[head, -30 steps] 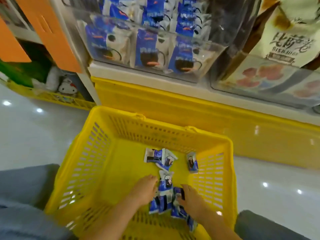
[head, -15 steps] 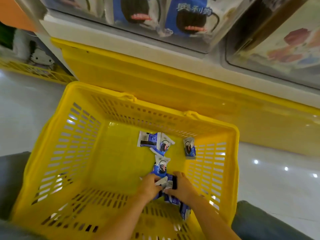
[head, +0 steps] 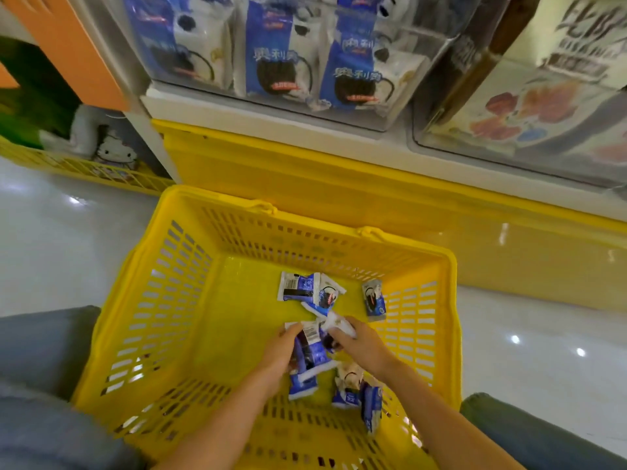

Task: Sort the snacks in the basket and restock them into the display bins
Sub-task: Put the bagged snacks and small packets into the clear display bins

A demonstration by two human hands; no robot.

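Observation:
A yellow slotted basket sits on the floor between my knees. Several small blue-and-white cookie packets lie on its bottom. My left hand and my right hand are both inside it, closed together on a bunch of packets held just above the bottom. Two loose packets lie beyond my hands, one more leans by the right wall, and others lie under my right wrist. Above, a clear display bin holds the same blue-and-white packets.
A second clear bin at the upper right holds cream packets with fruit pictures. Below the bins runs a yellow shelf base. Another yellow basket with plush toys stands at the left. Glossy white floor surrounds the basket.
My hands drew together and closed on a bunch of packets, lifting it slightly. The view dipped toward the basket, then rose so the bins show again.

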